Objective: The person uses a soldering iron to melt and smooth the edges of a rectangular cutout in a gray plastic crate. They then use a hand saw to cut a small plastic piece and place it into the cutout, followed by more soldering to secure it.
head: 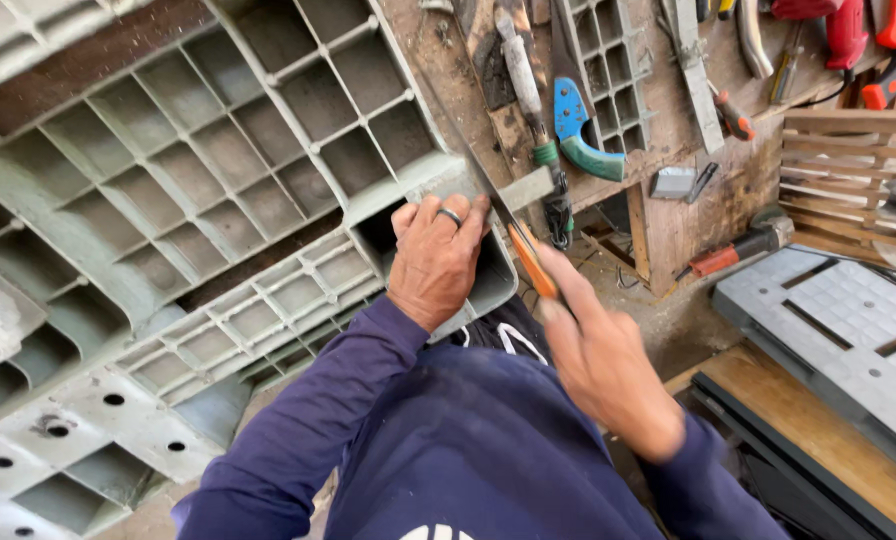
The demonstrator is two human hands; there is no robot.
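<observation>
Grey plastic pallet [168,200], one, fills the left half of the view, its ribbed grid of square cells facing the camera and tilted up; its near corner reaches the middle of the frame. A second, paler pallet [848,330] lies flat at the right, on wooden boards. Behind it stands one slatted wooden crate [848,170]. The wooden surface [688,210] at the top carries a scatter of tools: one saw with a blue and green handle [578,125], one small grey grid piece [613,60], and one hammer-like tool with an orange grip [738,250] leaning by its side. More tools with red handles hang at the top right, too cramped to count.

Of the two hands, the left hand [433,260], wearing one ring, is clamped over the pallet's corner block. The right hand [603,360], blurred, is closed around the orange handle of one knife [513,235], whose thin blade lies against the corner just beside the left hand's fingertips.
</observation>
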